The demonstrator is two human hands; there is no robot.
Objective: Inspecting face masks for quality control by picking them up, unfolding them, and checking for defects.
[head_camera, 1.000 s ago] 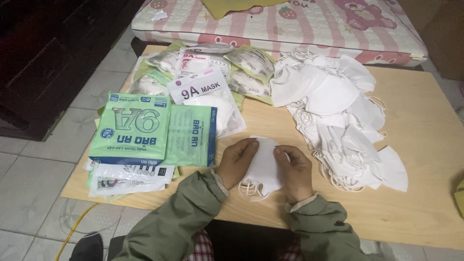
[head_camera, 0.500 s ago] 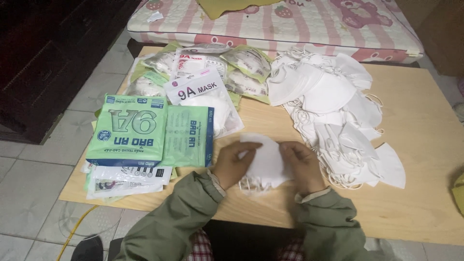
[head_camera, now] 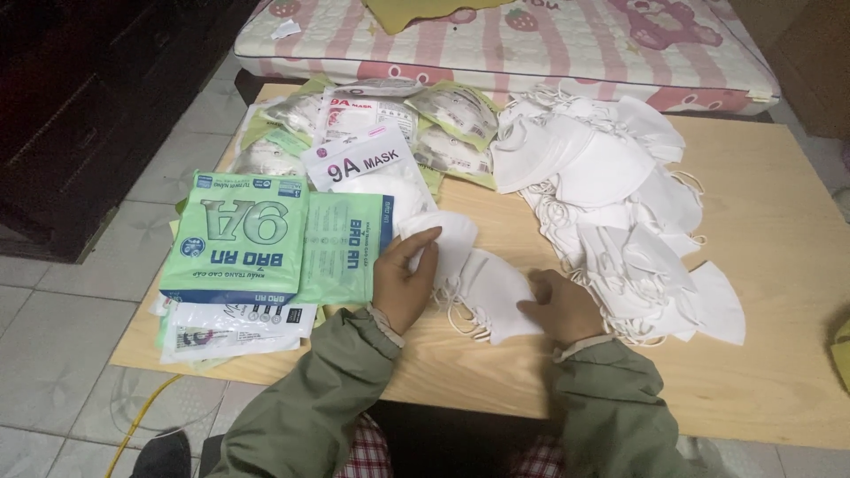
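Note:
My left hand [head_camera: 403,279] pinches the upper edge of a small stack of white folded face masks [head_camera: 474,274] lying on the wooden table [head_camera: 779,354]. My right hand [head_camera: 562,305] presses on the stack's right side, fingers curled onto the lowest mask. The masks are fanned apart, with their ear loops trailing below. Both arms wear olive green sleeves.
A big loose pile of white masks [head_camera: 611,190] lies right of my hands. Green mask boxes [head_camera: 243,235] and flat packets sit at the left, sealed mask bags [head_camera: 390,124] behind them. A pink striped mattress [head_camera: 531,35] borders the table's far edge. Dark cabinet at far left.
The stack I held together between both hands has been spread apart; my left hand lifted the top masks up and left while the right hand shifted right.

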